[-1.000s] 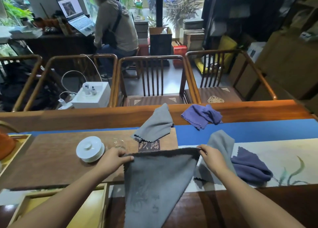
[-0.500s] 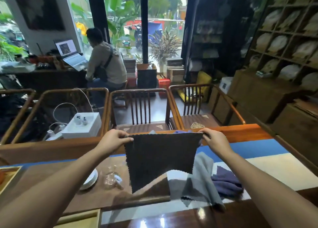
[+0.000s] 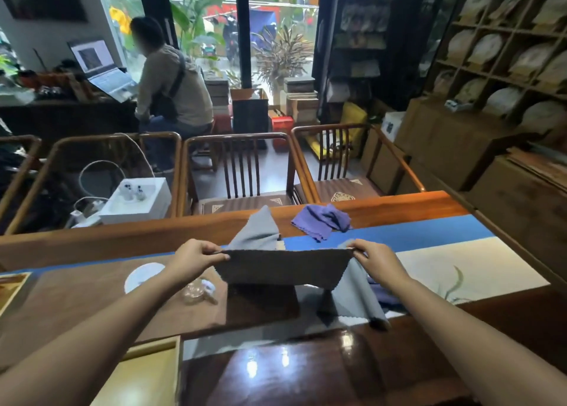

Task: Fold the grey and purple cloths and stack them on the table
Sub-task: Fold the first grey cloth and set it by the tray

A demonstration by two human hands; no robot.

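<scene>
I hold a grey cloth (image 3: pixel 283 267) stretched flat above the table, looking dark against the light. My left hand (image 3: pixel 191 260) pinches its left top corner and my right hand (image 3: pixel 376 260) pinches its right top corner. Under my right hand a second grey cloth (image 3: pixel 357 295) lies rumpled, with a purple cloth (image 3: pixel 382 293) partly hidden beside it. Further back a third grey cloth (image 3: pixel 256 232) stands crumpled, and another purple cloth (image 3: pixel 322 221) lies near the table's far edge.
A white lidded cup (image 3: pixel 142 277) and a small glass pitcher (image 3: pixel 196 289) sit on the brown mat (image 3: pixel 76 307) at left. A blue and cream runner (image 3: pixel 445 255) covers the right side. Wooden chairs (image 3: pixel 239 172) stand behind the table; a person sits further back.
The held grey cloth went from draped on the table to lifted and hanging, and now hangs shorter, lower over the table. The camera tilted up, then slightly down.
</scene>
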